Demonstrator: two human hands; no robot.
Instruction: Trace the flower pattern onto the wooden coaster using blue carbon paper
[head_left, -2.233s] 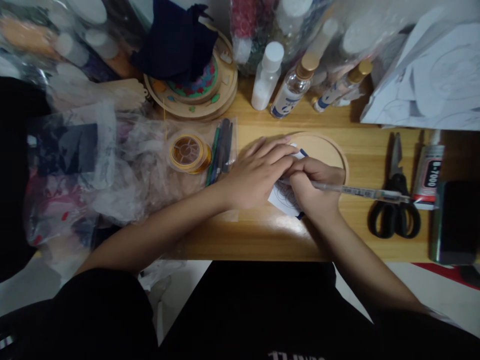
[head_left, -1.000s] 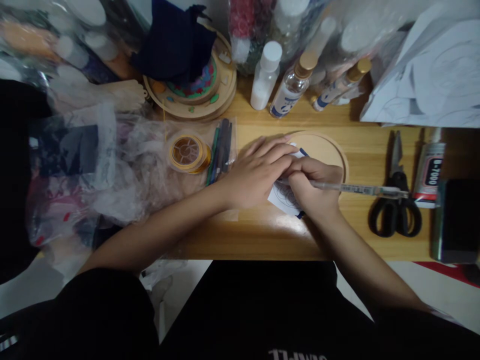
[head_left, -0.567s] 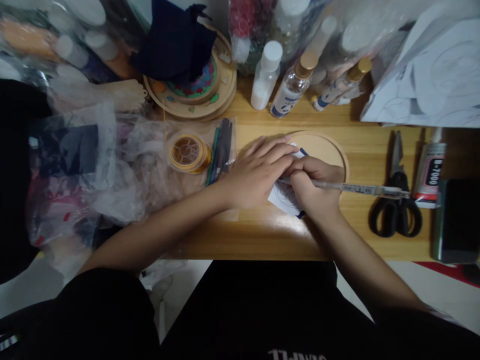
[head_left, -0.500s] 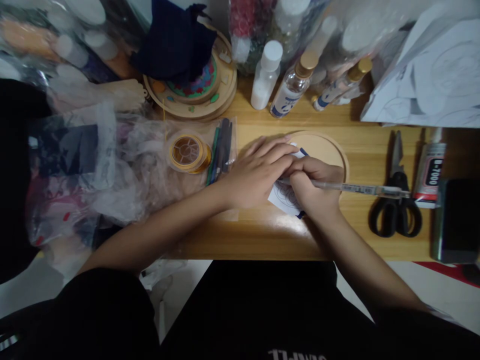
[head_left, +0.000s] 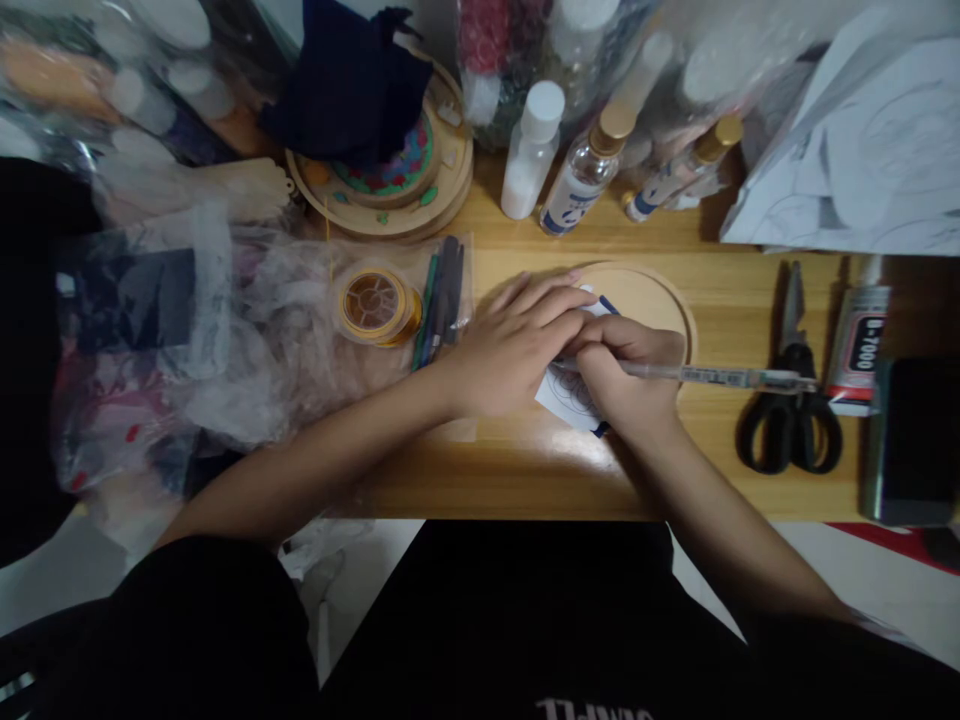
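My right hand point(head_left: 630, 375) is closed around a clear-barrelled pen point(head_left: 720, 377), whose back end points right; its tip is hidden under my fingers. Beneath both hands lies a white paper with a line drawing point(head_left: 568, 398), and dark blue edges show under two of its corners. My left hand point(head_left: 517, 345) rests flat across the paper's left side, fingers stretched out and meeting my right fingers. Behind and partly under my right hand is a round pale wooden disc point(head_left: 637, 290).
Black-handled scissors point(head_left: 791, 400), a glue tube point(head_left: 859, 345) and a dark phone-like object point(head_left: 911, 440) lie right. Behind stand small bottles point(head_left: 581, 180) and propped drawings point(head_left: 877, 150). Left are a golden thread spool point(head_left: 375, 303), several pens point(head_left: 442, 295), plastic bags point(head_left: 262, 350) and a round wooden piece point(head_left: 450, 190).
Both hands keep nearly the same place. The pen's back end has shifted very slightly; everything else looks the same.
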